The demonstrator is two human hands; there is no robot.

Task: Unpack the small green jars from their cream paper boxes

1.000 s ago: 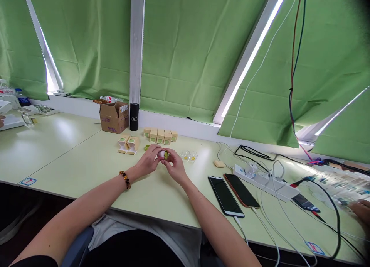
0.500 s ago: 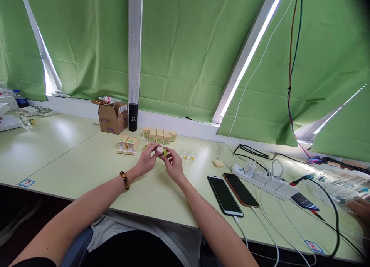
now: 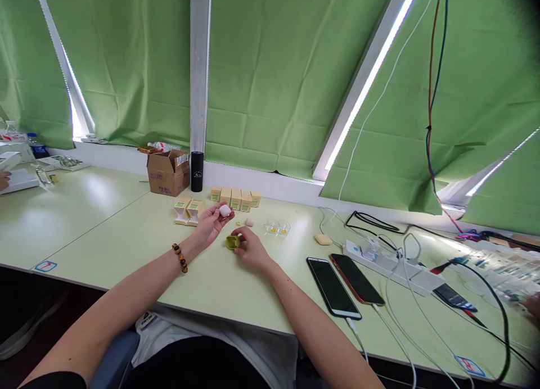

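My left hand point(image 3: 211, 225), palm turned up, has its fingers curled under a small pale pink rounded block point(image 3: 225, 211). My right hand point(image 3: 252, 249) pinches a small olive-green, hollow cup-like piece point(image 3: 232, 242) just above or on the table; I cannot tell if it touches. Beyond the hands lies a second small pale pink piece point(image 3: 250, 222), with a tiny yellow bit point(image 3: 238, 224) beside it. To the right of these sits a clear plastic tray point(image 3: 277, 227) with yellow spots in its compartments.
Several small cream boxes point(image 3: 235, 199) stand behind the hands, and two opened ones point(image 3: 188, 210) are to the left. A cardboard box point(image 3: 167, 174) and black tumbler point(image 3: 197, 172) stand at the back. Phones point(image 3: 333, 288), cables and a power strip point(image 3: 388, 265) occupy the right.
My hands have moved apart. The green piece is now in my right hand, lower and nearer me, while the pink block stays in my left. The second pink piece has come into view.
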